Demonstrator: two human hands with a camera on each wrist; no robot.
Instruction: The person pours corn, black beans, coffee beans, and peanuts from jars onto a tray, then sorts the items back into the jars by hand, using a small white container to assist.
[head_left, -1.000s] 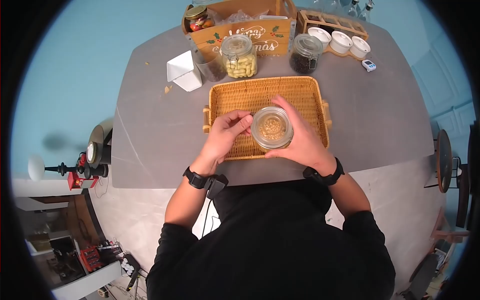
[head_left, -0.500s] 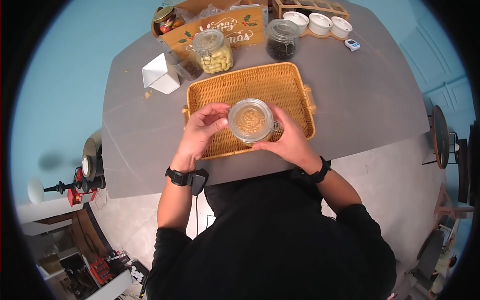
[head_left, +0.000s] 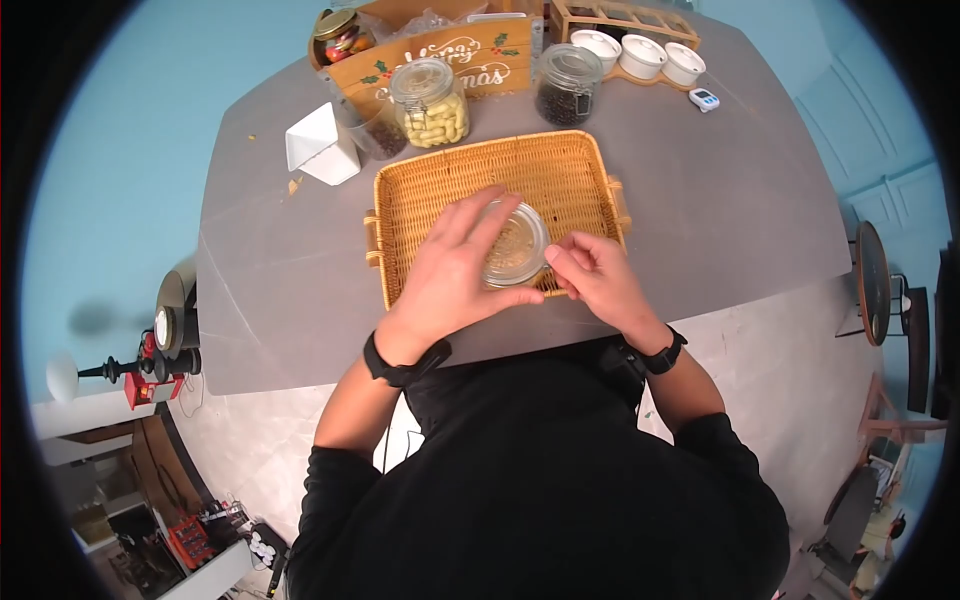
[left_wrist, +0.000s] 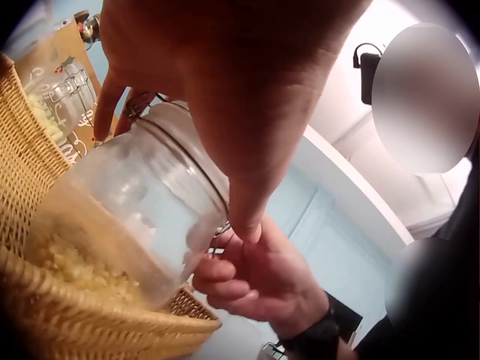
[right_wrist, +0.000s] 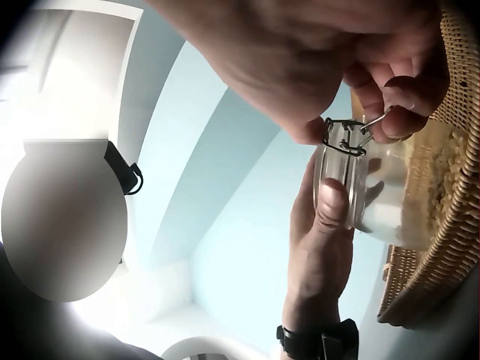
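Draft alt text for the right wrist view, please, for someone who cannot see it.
The right hand holds the wire clasp of a glass jar while the left hand grips the jar. Pale pieces lie inside; a wicker tray lines the right side.

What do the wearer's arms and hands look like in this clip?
The left hand and right hand are ungloved. A black band circles each wrist: left band, right band. The forearms are bare up to plain black sleeves ending around the elbows; no markings show on them.
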